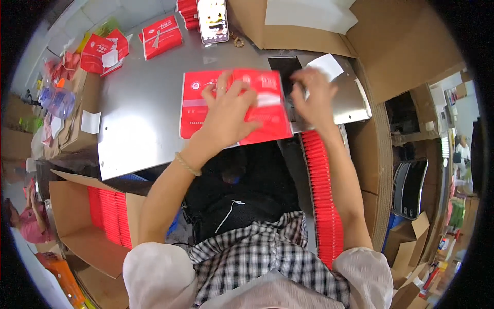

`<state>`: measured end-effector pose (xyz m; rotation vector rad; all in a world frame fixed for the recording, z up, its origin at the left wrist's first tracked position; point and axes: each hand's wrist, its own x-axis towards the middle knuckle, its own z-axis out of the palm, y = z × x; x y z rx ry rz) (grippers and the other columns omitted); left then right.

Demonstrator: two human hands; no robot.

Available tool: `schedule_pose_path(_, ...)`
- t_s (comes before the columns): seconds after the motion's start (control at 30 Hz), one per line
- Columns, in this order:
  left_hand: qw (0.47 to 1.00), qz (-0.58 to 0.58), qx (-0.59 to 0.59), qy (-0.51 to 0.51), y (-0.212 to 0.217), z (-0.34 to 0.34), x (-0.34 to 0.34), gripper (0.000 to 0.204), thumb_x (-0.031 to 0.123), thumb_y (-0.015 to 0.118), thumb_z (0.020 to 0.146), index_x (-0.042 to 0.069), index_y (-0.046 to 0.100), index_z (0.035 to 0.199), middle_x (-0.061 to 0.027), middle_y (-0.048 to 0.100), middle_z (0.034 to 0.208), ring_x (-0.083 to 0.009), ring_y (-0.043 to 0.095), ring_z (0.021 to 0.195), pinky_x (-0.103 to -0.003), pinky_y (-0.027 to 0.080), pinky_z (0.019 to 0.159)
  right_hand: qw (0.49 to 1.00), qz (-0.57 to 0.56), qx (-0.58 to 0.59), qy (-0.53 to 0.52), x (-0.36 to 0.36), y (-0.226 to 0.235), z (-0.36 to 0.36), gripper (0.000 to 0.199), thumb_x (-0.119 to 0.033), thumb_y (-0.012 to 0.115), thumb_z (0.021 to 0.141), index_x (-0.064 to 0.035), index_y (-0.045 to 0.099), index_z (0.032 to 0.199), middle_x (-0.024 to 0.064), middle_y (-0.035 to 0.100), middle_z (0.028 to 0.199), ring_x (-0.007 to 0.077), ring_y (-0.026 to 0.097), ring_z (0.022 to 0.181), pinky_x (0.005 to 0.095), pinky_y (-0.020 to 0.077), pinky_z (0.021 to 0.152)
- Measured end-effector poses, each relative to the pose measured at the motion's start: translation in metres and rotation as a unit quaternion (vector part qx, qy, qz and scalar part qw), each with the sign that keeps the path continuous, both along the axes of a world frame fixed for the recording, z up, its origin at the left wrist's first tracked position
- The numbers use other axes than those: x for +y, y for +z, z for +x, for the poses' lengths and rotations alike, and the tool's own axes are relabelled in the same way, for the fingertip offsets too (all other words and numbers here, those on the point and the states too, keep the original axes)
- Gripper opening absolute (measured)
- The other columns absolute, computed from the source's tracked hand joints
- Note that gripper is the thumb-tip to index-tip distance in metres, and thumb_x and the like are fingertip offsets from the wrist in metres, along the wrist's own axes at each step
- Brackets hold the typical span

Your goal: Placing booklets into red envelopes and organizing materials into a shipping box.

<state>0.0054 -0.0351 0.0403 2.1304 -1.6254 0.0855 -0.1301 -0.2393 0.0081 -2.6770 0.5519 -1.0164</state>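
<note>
Two flat red packages with white print lie side by side on the metal table: a left red package (191,110) and a right red package (267,123), the right one blurred. My left hand (226,110) rests over both of them, thumb apart and fingers loosely spread and bent. My right hand (316,98) is just right of the packages, above a dark slot (284,64) in the tabletop. Its fingers are smeared by motion, and I cannot tell whether anything is in them.
A lit phone (212,20) stands at the back beside a beaded bracelet (237,41). A red packet (161,37) lies back left. White paper (327,65) lies at right. Below the table are a long row of red packets (324,195) and a cardboard box (77,206) of more.
</note>
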Motion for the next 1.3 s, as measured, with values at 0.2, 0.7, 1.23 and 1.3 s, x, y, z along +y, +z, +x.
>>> schedule_pose_path(0.2,0.996,-0.079,0.037,-0.018,-0.036,-0.043,-0.070,0.043,0.030,0.074,0.080,0.011,0.060,0.117,-0.0109,0.060,0.124,-0.0321,0.045,0.131,-0.060,0.027,0.104,0.996,-0.031,0.022,-0.081,-0.063,-0.007,0.008,0.020,-0.017,0.059,0.091,-0.0040,0.067,0.105,0.0181,0.062,0.102,0.0367,0.060,0.096,0.0469,0.0481,0.083)
schedule_pose_path(0.7,0.990,-0.110,-0.059,0.062,-0.036,-0.007,0.008,0.033,0.024,0.070,0.085,0.005,0.066,0.112,-0.0117,0.059,0.120,-0.0293,0.054,0.114,-0.045,0.040,0.094,0.994,0.099,0.023,0.027,-0.086,0.007,-0.019,0.016,-0.011,0.063,0.089,-0.0020,0.067,0.102,0.0194,0.060,0.101,0.0420,0.058,0.094,0.0454,0.0482,0.084)
schedule_pose_path(1.23,0.995,0.008,-0.069,0.068,-0.039,0.003,0.012,0.034,0.022,0.065,0.089,0.005,0.064,0.119,-0.0117,0.057,0.122,-0.0297,0.053,0.116,-0.045,0.044,0.090,0.996,-0.018,0.077,0.039,-0.068,0.015,-0.010,0.022,-0.016,0.069,0.087,-0.0008,0.062,0.102,0.0188,0.061,0.100,0.0389,0.059,0.095,0.0455,0.0470,0.084)
schedule_pose_path(1.3,0.996,0.011,-0.065,0.067,-0.039,0.003,0.011,0.035,0.022,0.065,0.089,0.005,0.064,0.119,-0.0119,0.057,0.123,-0.0301,0.053,0.116,-0.046,0.044,0.091,0.997,-0.008,0.076,0.031,-0.071,0.015,-0.015,0.021,-0.016,0.068,0.088,-0.0006,0.065,0.102,0.0181,0.062,0.099,0.0377,0.060,0.095,0.0443,0.0477,0.083)
